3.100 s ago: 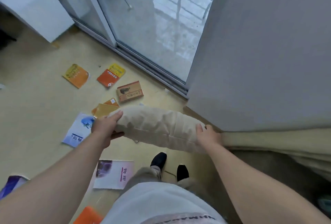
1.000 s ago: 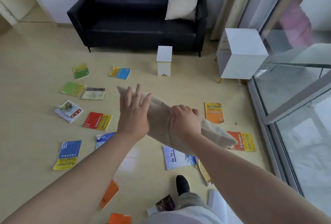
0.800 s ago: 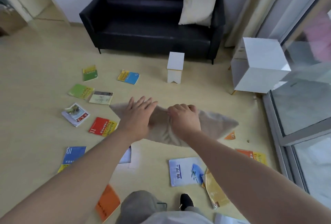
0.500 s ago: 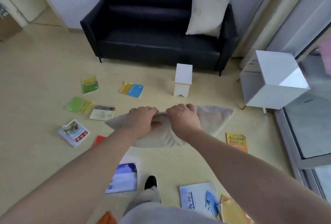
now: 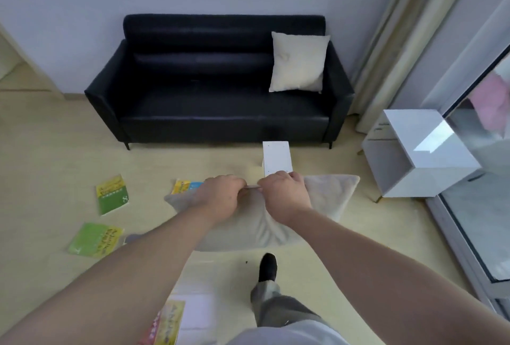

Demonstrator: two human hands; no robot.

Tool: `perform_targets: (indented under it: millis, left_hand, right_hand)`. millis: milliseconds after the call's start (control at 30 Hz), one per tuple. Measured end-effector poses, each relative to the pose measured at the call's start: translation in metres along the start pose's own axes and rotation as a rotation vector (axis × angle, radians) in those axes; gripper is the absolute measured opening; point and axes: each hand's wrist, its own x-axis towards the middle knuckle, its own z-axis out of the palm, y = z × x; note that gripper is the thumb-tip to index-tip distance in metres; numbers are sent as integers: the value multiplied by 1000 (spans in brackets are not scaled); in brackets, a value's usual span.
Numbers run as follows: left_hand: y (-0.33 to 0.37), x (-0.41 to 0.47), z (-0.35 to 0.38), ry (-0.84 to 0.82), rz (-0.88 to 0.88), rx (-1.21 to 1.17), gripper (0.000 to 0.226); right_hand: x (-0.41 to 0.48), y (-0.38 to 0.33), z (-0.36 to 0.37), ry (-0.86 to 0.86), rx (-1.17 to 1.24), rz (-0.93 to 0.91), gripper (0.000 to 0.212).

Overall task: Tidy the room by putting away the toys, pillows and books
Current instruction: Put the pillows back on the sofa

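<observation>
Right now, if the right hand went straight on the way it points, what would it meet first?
Likely the small white stool, just beyond the right hand. Depth is unclear: if that hand, gripping the pillow, passes above the stool, the black sofa comes next.

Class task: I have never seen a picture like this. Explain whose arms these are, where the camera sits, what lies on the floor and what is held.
No machine here. The camera sits on a person's head, looking forward and down, so the arms are their own. The left hand and right hand both grip a beige pillow above the floor. Books lie there, such as a green book. Ahead stand a black sofa bearing another pillow, a white stool and a white cabinet.
</observation>
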Motion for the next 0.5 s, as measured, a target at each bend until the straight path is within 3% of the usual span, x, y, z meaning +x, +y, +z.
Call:
perform_targets:
  millis: [267, 500]
  left_hand:
    - [-75, 170, -34, 7, -29, 62, 24]
    - [-156, 291, -80, 6, -60, 69, 21]
  right_hand:
    - [203, 46, -11, -162, 106, -25, 29]
    - [365, 66, -29, -267, 143, -8, 58]
